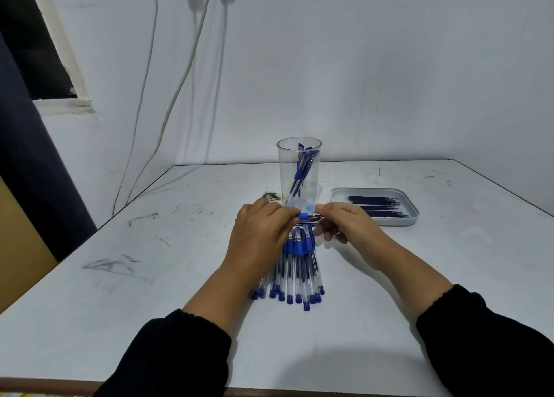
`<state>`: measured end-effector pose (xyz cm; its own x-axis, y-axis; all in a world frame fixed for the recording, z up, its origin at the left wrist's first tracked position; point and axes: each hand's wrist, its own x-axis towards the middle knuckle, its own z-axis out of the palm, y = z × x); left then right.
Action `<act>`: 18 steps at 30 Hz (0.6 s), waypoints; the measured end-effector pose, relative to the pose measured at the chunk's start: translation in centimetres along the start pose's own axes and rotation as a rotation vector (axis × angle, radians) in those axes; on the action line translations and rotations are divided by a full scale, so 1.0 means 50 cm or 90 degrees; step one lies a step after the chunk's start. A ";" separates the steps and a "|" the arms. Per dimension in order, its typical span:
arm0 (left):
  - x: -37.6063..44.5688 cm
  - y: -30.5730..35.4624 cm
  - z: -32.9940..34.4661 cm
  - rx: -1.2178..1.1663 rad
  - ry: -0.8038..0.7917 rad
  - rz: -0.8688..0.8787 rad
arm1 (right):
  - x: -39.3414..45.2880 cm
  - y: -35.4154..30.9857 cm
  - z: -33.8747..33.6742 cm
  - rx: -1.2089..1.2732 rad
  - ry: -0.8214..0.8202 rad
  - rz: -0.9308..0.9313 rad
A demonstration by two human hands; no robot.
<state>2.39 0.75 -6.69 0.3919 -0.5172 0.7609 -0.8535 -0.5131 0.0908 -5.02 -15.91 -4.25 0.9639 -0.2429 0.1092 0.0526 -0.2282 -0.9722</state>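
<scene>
Just before the cup [283, 171], a pen [303, 216] is pinched level: cap by fingers of the left hand [263, 234], barrel by those of the right hand [344, 225]. Capping seems in hand; next it must be tipped upright into the cup.

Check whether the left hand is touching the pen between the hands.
Touching. Head view: the left hand pinches the pen at its blue cap.
</scene>
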 end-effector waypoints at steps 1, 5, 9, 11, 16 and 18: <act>0.000 0.001 -0.001 -0.001 -0.002 0.000 | 0.000 -0.001 -0.001 0.003 -0.007 -0.006; -0.001 0.005 -0.003 -0.009 -0.006 0.002 | 0.001 0.003 -0.001 -0.023 0.000 -0.022; 0.001 0.003 -0.001 -0.010 -0.003 0.007 | 0.004 0.007 0.001 -0.046 0.009 -0.006; 0.001 0.003 -0.001 -0.007 -0.001 0.007 | 0.003 0.006 0.000 -0.041 0.012 0.001; 0.001 0.005 -0.003 -0.006 -0.001 0.010 | 0.002 0.004 -0.003 -0.015 -0.012 -0.020; 0.001 0.005 -0.003 -0.006 0.001 0.013 | 0.004 0.007 -0.004 -0.035 -0.005 -0.027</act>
<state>2.15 0.72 -6.53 0.3736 -0.5264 0.7638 -0.8648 -0.4956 0.0814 -4.87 -16.21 -4.56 0.9630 -0.2246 0.1488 0.0797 -0.2903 -0.9536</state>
